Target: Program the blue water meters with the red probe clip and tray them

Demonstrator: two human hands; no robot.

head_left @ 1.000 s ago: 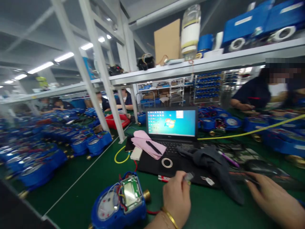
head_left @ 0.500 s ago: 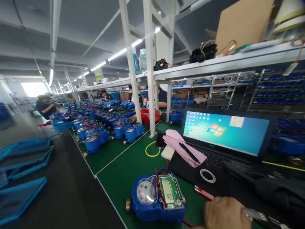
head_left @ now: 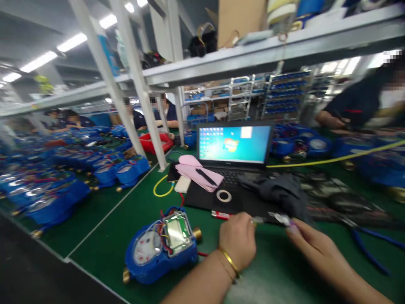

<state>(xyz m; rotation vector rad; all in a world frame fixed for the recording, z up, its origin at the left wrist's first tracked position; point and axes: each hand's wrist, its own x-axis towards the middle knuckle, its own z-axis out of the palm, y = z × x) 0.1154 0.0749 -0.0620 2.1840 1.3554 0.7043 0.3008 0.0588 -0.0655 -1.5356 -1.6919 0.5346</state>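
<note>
On the left wrist, at the lower centre of the frame, a shiny gold bangle (head_left: pixel 229 260) is worn, shaped as a narrow, smooth band. Beside it, towards the elbow, a much finer chain (head_left: pixel 224 268) is worn, shown only as a thin line. At the lower end of the pair a small dark piece is seen, too blurred to be identified. Near the fingers of the left hand (head_left: pixel 238 236) a yellowish glint is shown; whether a ring is worn cannot be told. The right hand (head_left: pixel 311 245), slightly blurred, is left bare, as are both forearms.
</note>
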